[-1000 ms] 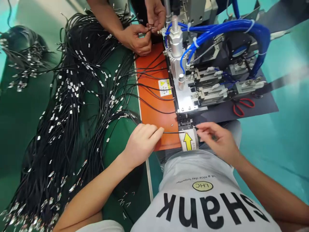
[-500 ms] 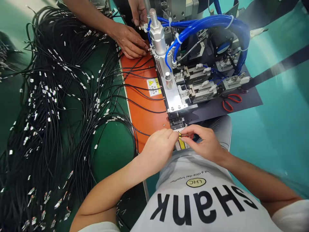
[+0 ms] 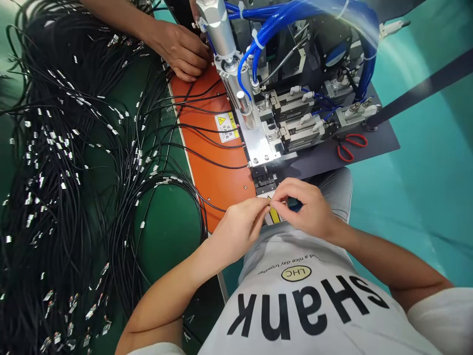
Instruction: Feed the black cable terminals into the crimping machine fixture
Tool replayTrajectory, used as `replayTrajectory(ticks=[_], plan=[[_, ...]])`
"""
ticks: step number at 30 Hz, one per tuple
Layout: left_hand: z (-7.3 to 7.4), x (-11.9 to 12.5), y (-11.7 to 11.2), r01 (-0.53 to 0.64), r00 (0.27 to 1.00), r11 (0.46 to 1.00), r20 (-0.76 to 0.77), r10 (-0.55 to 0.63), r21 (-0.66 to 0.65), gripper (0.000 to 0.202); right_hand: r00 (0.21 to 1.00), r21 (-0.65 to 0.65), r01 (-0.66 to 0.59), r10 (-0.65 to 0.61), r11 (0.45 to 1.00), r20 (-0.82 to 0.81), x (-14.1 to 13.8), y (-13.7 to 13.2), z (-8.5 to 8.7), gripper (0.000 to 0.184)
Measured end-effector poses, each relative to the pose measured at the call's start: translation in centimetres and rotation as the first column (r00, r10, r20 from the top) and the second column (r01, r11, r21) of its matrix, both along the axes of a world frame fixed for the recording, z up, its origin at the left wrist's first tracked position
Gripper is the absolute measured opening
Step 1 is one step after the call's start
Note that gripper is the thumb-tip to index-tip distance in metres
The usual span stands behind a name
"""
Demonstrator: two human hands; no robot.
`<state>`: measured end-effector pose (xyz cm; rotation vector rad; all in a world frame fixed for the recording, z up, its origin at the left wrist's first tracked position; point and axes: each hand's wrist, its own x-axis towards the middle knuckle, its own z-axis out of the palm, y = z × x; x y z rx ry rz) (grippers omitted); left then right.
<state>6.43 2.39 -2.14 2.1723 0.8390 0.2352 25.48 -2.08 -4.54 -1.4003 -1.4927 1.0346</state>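
Observation:
My left hand (image 3: 238, 229) is closed on a thin black cable (image 3: 214, 206) that runs into it from the left across the orange plate. My right hand (image 3: 308, 209) pinches at the cable's end, its thumb and forefinger meeting the left fingertips. The end itself is mostly covered by my fingers. Just beneath both hands is a white and yellow label (image 3: 274, 215) on the machine's near edge. Directly beyond them stands a metal press machine (image 3: 254, 140), where several other black cables lead in from the left.
A co-worker's hand (image 3: 185, 52) rests at the machine's far left side. Large bundles of black cables (image 3: 70, 197) with silvery tips cover the green table (image 3: 170, 222). Thick blue air hoses (image 3: 295, 22) arch over the machine. Red-handled scissors (image 3: 351, 147) lie on the dark base plate.
My right fingertips have moved left, closing up against the left ones and covering the cable end. The view has shifted, so the machine sits higher and farther left. The co-worker's second hand is now mostly hidden.

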Motion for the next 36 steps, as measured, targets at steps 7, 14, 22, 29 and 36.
replayTrajectory(ticks=[7,14,22,29,36], plan=[[-1.1,0.3,-0.1,-0.150,0.985,0.984,0.102,0.140,0.096,0.016,0.844,-0.250,0.318,-0.393,0.914,-0.365,-0.4,0.4,-1.5,0.015],[-1.5,0.1,0.0,-0.252,0.958,0.967,0.146,0.245,0.029,0.013,0.880,-0.308,0.046,-0.184,0.950,-0.437,1.1,-0.2,-2.4,0.012],[-2.3,-0.4,-0.3,-0.221,0.929,0.937,0.233,0.287,-0.272,0.021,0.894,-0.170,0.077,-0.143,0.982,-0.424,0.5,0.5,-3.5,0.006],[-1.9,0.4,0.1,-0.303,0.897,0.923,0.257,0.360,-0.238,0.011,0.957,-0.104,0.106,-0.129,0.989,-0.261,0.4,0.2,-3.0,0.006],[-2.3,1.0,0.1,-0.383,0.847,0.875,0.264,0.461,-0.296,0.008,0.918,-0.264,0.066,-0.162,0.962,-0.361,0.2,0.3,-2.0,0.007]])
